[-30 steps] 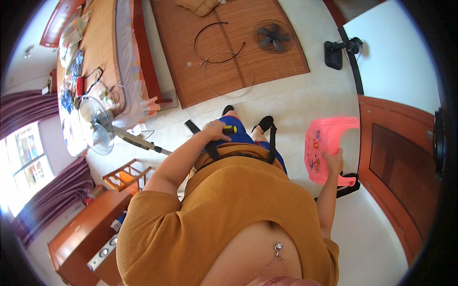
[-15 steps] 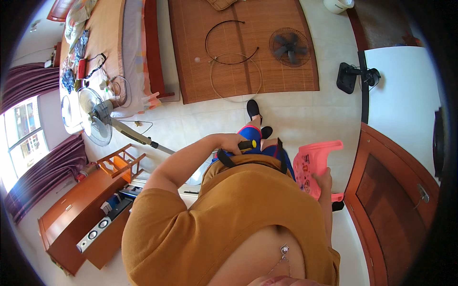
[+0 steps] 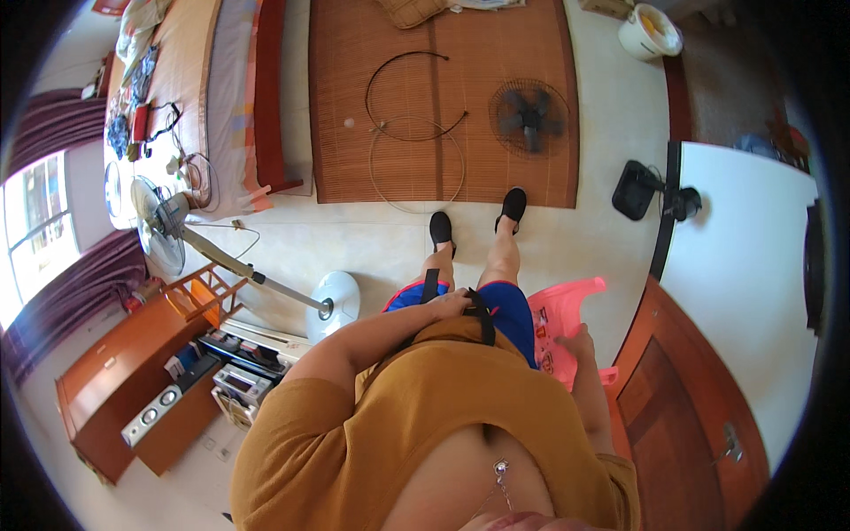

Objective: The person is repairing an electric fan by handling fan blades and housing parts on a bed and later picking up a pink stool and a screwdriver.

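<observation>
My left hand (image 3: 452, 304) is at my waist, its fingers curled in by a black strap (image 3: 483, 317); what they close on is hidden. Another black strap (image 3: 431, 285) hangs over my blue shorts (image 3: 512, 320). On my right, a pink plastic stool (image 3: 551, 320) with printed pictures is tipped on its side, its legs pointing away to the right. My right hand (image 3: 577, 343) grips this stool, thumb raised, with part of the fingers out of sight behind it.
Ahead, a brown mat (image 3: 336, 159) bears a fan grille with dark blades (image 3: 531, 115) and two hoops (image 3: 416, 177). A standing fan (image 3: 221, 252) leans on the left near a cabinet (image 3: 115, 389). A black fan base (image 3: 634, 189), white bucket (image 3: 645, 40) and wooden door (image 3: 682, 389) are right.
The yellow-and-black handle in my left hand no longer shows; that hand has moved lower, beside the strap. My feet have come apart. The stool has shifted slightly left with my right hand.
</observation>
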Demonstrator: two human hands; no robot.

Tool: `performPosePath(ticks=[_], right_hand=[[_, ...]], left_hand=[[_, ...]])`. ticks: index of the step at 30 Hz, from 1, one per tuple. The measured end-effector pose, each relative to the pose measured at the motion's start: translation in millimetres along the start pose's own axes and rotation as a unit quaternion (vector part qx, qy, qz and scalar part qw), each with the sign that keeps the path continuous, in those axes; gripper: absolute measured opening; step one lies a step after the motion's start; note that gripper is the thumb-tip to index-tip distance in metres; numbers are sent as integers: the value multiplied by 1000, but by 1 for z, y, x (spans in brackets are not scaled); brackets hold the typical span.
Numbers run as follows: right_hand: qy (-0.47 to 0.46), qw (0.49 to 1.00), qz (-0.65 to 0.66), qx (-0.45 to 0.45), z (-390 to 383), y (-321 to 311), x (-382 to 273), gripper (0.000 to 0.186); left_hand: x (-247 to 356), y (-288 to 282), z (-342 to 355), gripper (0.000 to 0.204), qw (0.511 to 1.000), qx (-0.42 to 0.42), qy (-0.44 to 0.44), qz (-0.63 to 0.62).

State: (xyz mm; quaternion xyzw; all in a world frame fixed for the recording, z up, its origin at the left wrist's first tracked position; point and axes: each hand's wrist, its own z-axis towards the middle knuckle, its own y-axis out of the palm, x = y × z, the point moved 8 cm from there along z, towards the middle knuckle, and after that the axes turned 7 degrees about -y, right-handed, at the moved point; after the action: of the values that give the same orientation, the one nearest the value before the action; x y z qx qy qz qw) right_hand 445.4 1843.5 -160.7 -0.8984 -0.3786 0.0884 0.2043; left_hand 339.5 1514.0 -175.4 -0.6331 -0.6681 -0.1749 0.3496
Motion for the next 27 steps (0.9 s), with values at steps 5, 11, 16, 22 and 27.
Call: performPosePath(ticks=[5,11,16,22,27], right_hand=[[-53,998,-26,-8,44,-83,-35,86],[-90,993,-40,65,97,-155,-39,90],[-217,966,-55,126,145,-151,-55,90],[-209,968,-135,24,147,-98,-131,89],[-161,970,-181,29,134,-77,-156,89]], left_hand=[[31,5,43,43,996,3,24,-82],[47,-6,71,49,968,15,-38,-247],[59,-1,40,44,962,-107,1,-251],[50,22,30,50,946,-148,-18,-288],[19,20,61,44,933,-29,118,-340]])
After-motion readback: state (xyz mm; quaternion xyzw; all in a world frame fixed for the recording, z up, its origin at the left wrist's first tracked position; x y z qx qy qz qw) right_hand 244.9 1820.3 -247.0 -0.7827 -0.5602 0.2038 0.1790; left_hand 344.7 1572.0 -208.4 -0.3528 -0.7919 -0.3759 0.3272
